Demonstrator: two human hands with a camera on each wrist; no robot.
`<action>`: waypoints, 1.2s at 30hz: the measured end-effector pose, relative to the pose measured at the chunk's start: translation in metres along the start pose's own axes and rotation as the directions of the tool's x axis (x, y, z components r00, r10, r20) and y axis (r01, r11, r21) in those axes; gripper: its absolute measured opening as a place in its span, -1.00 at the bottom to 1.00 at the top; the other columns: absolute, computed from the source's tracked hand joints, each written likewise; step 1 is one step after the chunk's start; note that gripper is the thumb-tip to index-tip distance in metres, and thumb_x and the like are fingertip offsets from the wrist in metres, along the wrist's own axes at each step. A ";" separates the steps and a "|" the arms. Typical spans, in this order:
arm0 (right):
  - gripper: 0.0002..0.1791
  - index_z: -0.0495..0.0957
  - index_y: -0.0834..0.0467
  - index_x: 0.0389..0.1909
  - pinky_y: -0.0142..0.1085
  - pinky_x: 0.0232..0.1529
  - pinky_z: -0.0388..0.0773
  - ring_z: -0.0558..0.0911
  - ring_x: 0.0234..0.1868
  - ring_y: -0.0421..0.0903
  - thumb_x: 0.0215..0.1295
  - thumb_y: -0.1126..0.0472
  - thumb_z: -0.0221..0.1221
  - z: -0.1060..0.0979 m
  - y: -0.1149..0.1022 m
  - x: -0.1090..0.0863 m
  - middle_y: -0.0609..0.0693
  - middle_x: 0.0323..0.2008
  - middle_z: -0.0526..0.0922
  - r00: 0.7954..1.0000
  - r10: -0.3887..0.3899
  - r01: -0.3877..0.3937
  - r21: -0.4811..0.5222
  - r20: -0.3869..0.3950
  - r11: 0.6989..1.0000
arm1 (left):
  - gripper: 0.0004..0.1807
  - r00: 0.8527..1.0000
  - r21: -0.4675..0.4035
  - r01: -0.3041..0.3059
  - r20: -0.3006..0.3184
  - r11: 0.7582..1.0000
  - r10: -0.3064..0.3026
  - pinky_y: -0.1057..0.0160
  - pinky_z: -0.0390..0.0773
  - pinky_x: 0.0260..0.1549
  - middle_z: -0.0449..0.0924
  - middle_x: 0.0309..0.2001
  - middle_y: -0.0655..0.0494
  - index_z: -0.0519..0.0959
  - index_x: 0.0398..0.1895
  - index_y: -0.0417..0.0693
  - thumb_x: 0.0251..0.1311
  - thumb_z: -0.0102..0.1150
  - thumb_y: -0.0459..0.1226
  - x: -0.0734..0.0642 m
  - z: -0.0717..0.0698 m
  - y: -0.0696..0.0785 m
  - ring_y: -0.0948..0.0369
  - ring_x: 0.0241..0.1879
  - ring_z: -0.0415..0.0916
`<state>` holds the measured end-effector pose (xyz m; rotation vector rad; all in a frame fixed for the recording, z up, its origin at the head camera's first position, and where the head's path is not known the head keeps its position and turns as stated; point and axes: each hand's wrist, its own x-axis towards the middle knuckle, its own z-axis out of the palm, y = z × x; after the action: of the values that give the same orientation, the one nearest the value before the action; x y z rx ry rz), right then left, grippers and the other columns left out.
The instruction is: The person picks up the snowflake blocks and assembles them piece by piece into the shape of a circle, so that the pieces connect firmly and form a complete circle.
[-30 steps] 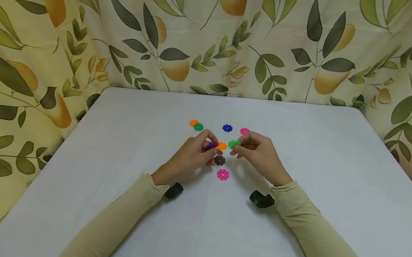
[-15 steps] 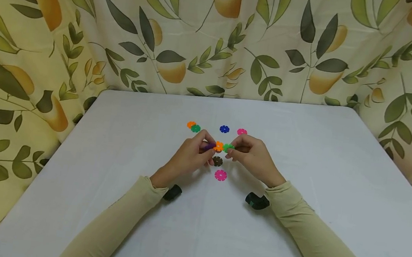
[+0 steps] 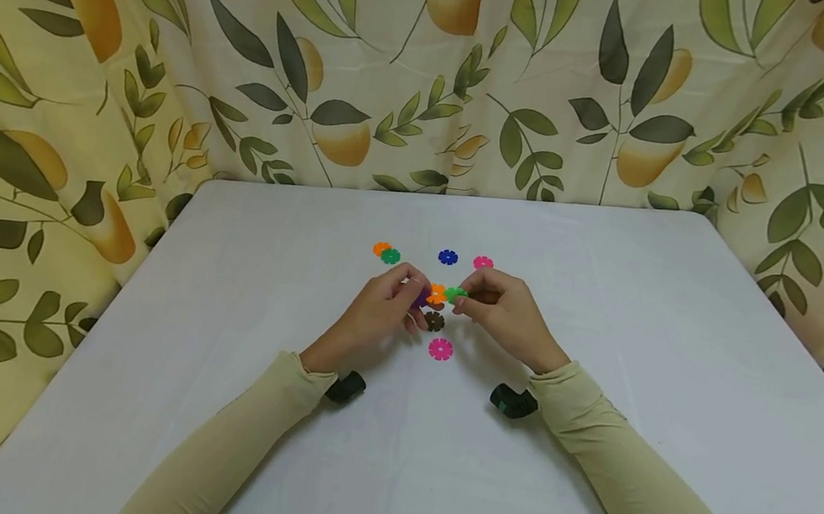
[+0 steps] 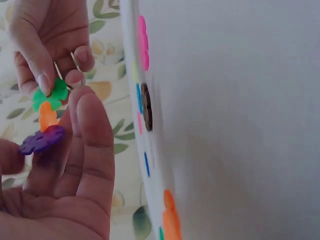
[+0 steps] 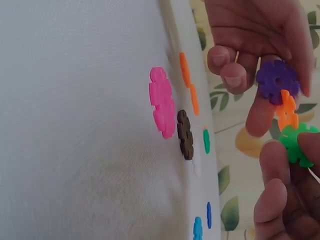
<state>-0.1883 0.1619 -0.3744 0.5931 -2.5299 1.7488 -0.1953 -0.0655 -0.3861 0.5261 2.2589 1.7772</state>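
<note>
My left hand point(image 3: 388, 298) pinches a purple notched plastic disc point(image 5: 278, 81), a flower-shaped interlocking piece, between thumb and fingers. My right hand point(image 3: 508, 311) pinches a bright green disc point(image 5: 296, 145) of the same kind. Between them an orange disc point(image 5: 287, 111) is slotted edge-on to the purple one and meets the green one, so the three form a short chain above the table. In the head view my left thumb lies over part of the purple disc. Beneath the hands lie a brown disc point(image 3: 434, 321) and, nearer me, a pink disc point(image 3: 441, 349).
On the white table point(image 3: 602, 310), farther back, lie a blue disc point(image 3: 448, 257), a second pink disc point(image 3: 483, 262) and a dark green disc point(image 3: 391, 256) overlapping an orange piece point(image 3: 381, 249). Black curved objects point(image 3: 513, 402) sit by both cuffs. A leaf-print curtain point(image 3: 431, 75) hangs behind.
My right hand has moved left, bringing the green disc from apart to against the orange one. The left thumb and fingers have shifted on the purple disc. The head view has shifted slightly.
</note>
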 end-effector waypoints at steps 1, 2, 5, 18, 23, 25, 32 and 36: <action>-0.94 0.64 0.37 -0.16 -0.25 -0.14 0.71 0.75 -0.18 0.34 0.40 0.48 0.29 0.000 0.000 0.000 0.25 -0.24 0.75 1.000 0.003 -0.003 -0.004 0.000 1.000 | -0.76 1.000 -0.020 0.021 0.000 1.000 -0.021 0.18 0.73 -0.23 0.76 -0.09 -0.24 0.46 0.15 -0.19 0.72 -0.05 -0.19 0.001 0.000 -0.001 -0.08 -0.27 0.75; -0.94 0.65 0.37 -0.16 -0.25 -0.13 0.71 0.74 -0.18 0.34 0.40 0.48 0.30 0.000 0.000 0.000 0.24 -0.24 0.75 1.000 0.005 -0.005 -0.006 -0.001 1.000 | -0.76 0.999 -0.043 0.043 0.002 0.998 -0.043 0.19 0.73 -0.23 0.76 -0.09 -0.24 0.45 0.17 -0.20 0.72 -0.05 -0.21 0.001 0.000 -0.001 -0.08 -0.27 0.76; -0.93 0.67 0.37 -0.16 -0.28 -0.14 0.69 0.73 -0.18 0.32 0.40 0.47 0.32 -0.001 0.000 0.000 0.20 -0.25 0.74 1.000 0.009 -0.009 -0.008 0.003 1.000 | -0.75 0.994 -0.093 0.112 0.020 0.989 -0.110 0.20 0.74 -0.22 0.78 -0.12 -0.24 0.45 0.21 -0.25 0.69 0.00 -0.26 0.004 0.001 -0.002 -0.05 -0.28 0.78; -0.93 0.73 0.34 -0.17 -0.30 -0.13 0.69 0.72 -0.17 0.16 0.37 0.46 0.34 -0.003 0.002 0.000 0.15 -0.24 0.75 0.999 0.031 -0.030 -0.013 0.021 0.999 | -0.79 0.989 -0.133 0.127 0.095 0.983 -0.115 0.17 0.76 -0.19 0.77 -0.12 -0.30 0.59 0.03 -0.41 0.63 0.08 -0.37 0.004 -0.002 -0.003 0.07 -0.30 0.77; -0.93 0.74 0.32 -0.17 -0.29 -0.14 0.68 0.72 -0.18 0.19 0.38 0.44 0.34 -0.002 0.001 -0.002 0.16 -0.24 0.77 0.999 0.036 -0.036 -0.024 0.038 0.999 | -0.78 0.991 -0.038 0.122 0.049 0.992 -0.121 0.22 0.72 -0.15 0.76 -0.19 -0.14 0.65 0.03 -0.36 0.61 0.13 -0.33 0.005 -0.002 -0.004 0.10 -0.28 0.70; -0.93 0.74 0.32 -0.17 -0.29 -0.13 0.68 0.72 -0.17 0.21 0.39 0.44 0.33 -0.001 0.001 -0.002 0.19 -0.24 0.77 0.998 0.036 -0.035 -0.029 0.046 0.999 | -0.78 0.993 0.001 0.114 0.032 0.993 -0.114 0.24 0.69 -0.16 0.74 -0.24 -0.08 0.67 0.01 -0.34 0.61 0.15 -0.32 0.005 -0.002 -0.004 0.12 -0.29 0.63; -0.95 0.74 0.32 -0.20 -0.21 -0.16 0.69 0.72 -0.23 0.20 0.38 0.45 0.33 0.000 0.002 -0.002 0.13 -0.30 0.76 0.999 0.033 -0.031 -0.044 0.043 0.999 | -0.78 0.994 0.013 0.110 -0.002 0.994 -0.110 0.29 0.58 -0.29 0.67 -0.34 -0.01 0.69 -0.05 -0.32 0.60 0.17 -0.29 0.005 0.000 -0.004 0.13 -0.35 0.52; -0.95 0.74 0.33 -0.22 -0.23 -0.19 0.68 0.72 -0.26 0.21 0.36 0.47 0.34 0.001 0.002 -0.002 0.13 -0.33 0.76 0.999 0.020 -0.018 -0.031 0.034 0.999 | -0.78 0.991 -0.004 0.130 -0.014 0.992 -0.130 0.30 0.56 -0.32 0.66 -0.34 -0.01 0.69 -0.06 -0.29 0.60 0.18 -0.27 0.004 0.002 -0.004 0.13 -0.36 0.50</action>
<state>-0.1868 0.1624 -0.3766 0.6045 -2.5884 1.7169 -0.1992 -0.0633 -0.3905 0.3579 2.2443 1.7257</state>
